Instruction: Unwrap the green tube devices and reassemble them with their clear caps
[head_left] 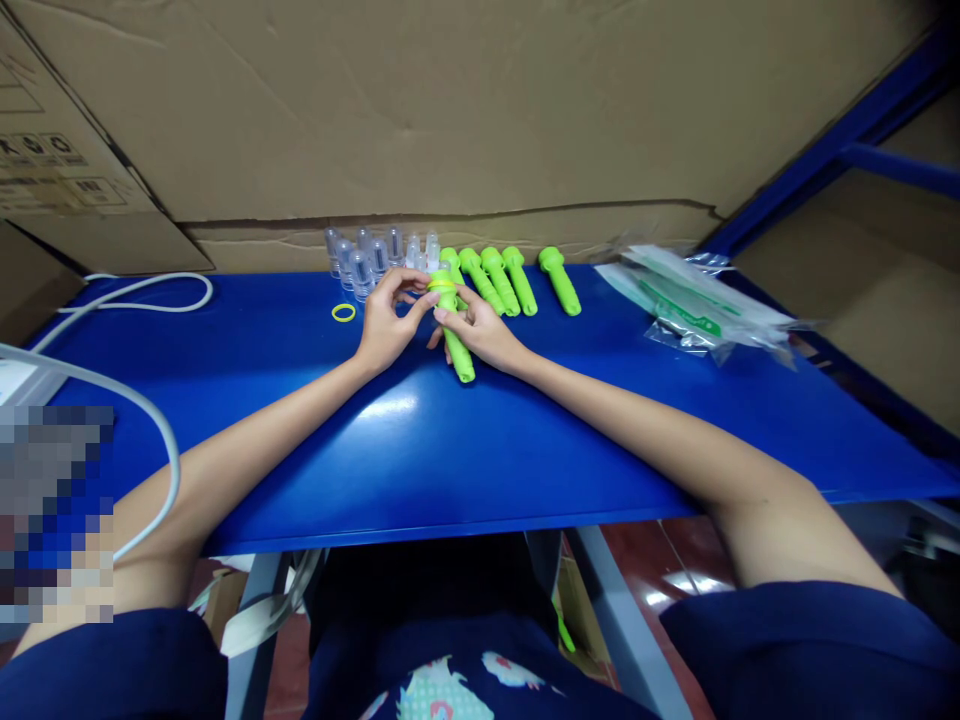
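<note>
My right hand point(481, 328) is closed around the barrel of a lime-green, flashlight-shaped plastic tube point(460, 360), which slants with its wide head away from me. At that head a yellow ring point(440, 283) sits around the rim, with a clear tip showing above it. The fingers and thumb of my left hand point(393, 318) pinch the head beside the ring. On the table to the left lies a loose yellow ring point(343, 312). Several clear plastic caps point(361, 268) stand behind my left hand. More green flashlight-shaped tubes point(493, 280) lie in a row behind my right hand.
Clear plastic bags with green print point(690, 305) lie at the right on the blue table point(450, 470). A white cable point(161, 420) loops across the left side, above my left forearm. Cardboard point(465, 110) walls the back; a blue metal frame point(817, 140) borders the right.
</note>
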